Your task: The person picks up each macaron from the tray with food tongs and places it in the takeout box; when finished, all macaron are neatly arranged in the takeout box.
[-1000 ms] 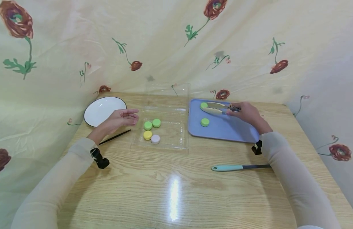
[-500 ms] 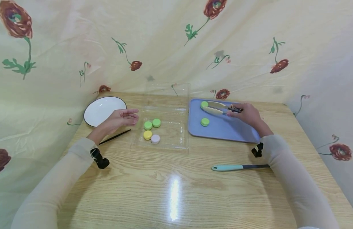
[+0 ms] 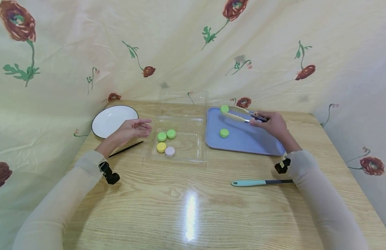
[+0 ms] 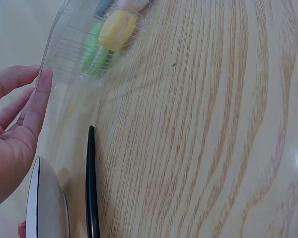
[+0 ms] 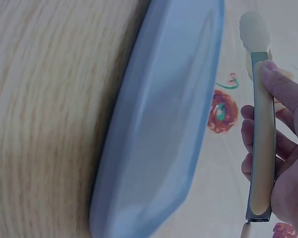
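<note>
Right hand grips the tongs, pinching a green macaron lifted just off the blue tray. Looks like mid-transfer: next it needs a steady carry over to the clear box beside the relaxed, empty left hand.

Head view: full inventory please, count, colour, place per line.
macarons in box: 4; two green, one yellow, one lilac; inside the clear box
macaron on tray: 1, green, lying on the tray
macaron in tongs: 1, green, pinched at the tong tips
tongs: 1, cream, above the tray's far edge
tray: 1, blue, right of the box
clear box: 1, transparent, table centre
plate: 1, white, far left
teal-handled utensil: 1, near right
black stick: 1, left of the box
left hand: open, beside the box
right hand: grips the tongs
</note>
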A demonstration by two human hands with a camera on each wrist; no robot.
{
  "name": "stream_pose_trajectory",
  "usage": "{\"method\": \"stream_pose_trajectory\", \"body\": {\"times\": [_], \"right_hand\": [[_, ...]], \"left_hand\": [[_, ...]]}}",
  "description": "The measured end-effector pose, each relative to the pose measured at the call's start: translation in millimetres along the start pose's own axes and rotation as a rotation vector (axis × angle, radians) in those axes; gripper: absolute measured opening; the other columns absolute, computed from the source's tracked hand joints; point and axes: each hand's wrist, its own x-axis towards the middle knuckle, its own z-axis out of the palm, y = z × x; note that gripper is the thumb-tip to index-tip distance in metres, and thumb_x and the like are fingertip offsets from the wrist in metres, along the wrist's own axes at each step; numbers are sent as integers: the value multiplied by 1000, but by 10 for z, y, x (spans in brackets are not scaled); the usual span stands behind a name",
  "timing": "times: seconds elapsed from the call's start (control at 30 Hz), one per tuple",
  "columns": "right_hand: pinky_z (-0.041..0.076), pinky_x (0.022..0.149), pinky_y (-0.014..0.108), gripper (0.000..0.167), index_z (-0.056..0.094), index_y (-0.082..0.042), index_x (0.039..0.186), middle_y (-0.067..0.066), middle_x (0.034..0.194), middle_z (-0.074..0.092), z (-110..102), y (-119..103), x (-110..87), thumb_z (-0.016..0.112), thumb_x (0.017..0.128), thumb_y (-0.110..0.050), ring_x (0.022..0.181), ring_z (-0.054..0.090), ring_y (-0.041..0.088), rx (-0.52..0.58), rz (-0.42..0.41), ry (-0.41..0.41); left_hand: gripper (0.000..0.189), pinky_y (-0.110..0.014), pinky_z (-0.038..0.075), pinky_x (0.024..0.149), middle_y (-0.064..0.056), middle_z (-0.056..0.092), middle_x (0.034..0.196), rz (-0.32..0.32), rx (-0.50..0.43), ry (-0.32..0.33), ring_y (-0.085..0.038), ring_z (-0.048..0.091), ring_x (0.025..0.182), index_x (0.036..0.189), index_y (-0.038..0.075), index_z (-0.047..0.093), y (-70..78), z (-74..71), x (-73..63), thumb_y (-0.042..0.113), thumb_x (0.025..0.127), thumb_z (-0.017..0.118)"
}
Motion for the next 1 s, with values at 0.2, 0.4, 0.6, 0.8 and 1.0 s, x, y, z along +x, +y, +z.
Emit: {"method": "stream_pose_trajectory", "body": {"times": [0.2, 0.4, 0.6, 0.8, 1.0], "right_hand": [[35, 60, 27, 74, 61, -11, 142, 23, 124, 68, -38, -89, -63, 77, 85, -56, 84, 50, 26, 53, -6, 20], [38, 60, 23, 72, 60, -11, 142, 22, 129, 67, -72, -194, -122, 78, 86, -51, 85, 51, 22, 102, -26, 34], [45, 62, 10, 68, 61, -7, 141, 22, 131, 67, -87, -280, -168, 81, 87, -41, 82, 56, 1, 157, -78, 62], [48, 63, 9, 62, 64, -5, 138, 23, 122, 71, -71, -399, -216, 84, 86, -32, 77, 58, -4, 199, -122, 84], [46, 56, 18, 58, 67, -7, 135, 17, 95, 72, -71, -567, -289, 85, 85, -31, 70, 56, 9, 183, -151, 82]], "left_hand": [[61, -22, 60, 93, -21, 54, 136, 5, 2, -6, -7, 65, 105, 154, 0, 39, -1, 5, -4, 5, 99, 66], [61, -23, 60, 94, -21, 54, 137, 5, 0, -8, -9, 66, 106, 154, -1, 39, 1, 4, -8, 5, 99, 65], [61, -24, 60, 94, -11, 59, 128, 7, 3, -6, -9, 66, 106, 154, -1, 40, 2, 3, -11, 6, 99, 66], [61, -25, 60, 94, -16, 58, 132, 11, 10, -9, -13, 66, 109, 154, 0, 40, -2, -3, -8, 6, 99, 66], [61, -24, 60, 94, -15, 57, 132, 8, 10, -8, -14, 66, 111, 154, 0, 40, -2, -5, -8, 5, 99, 65]]}}
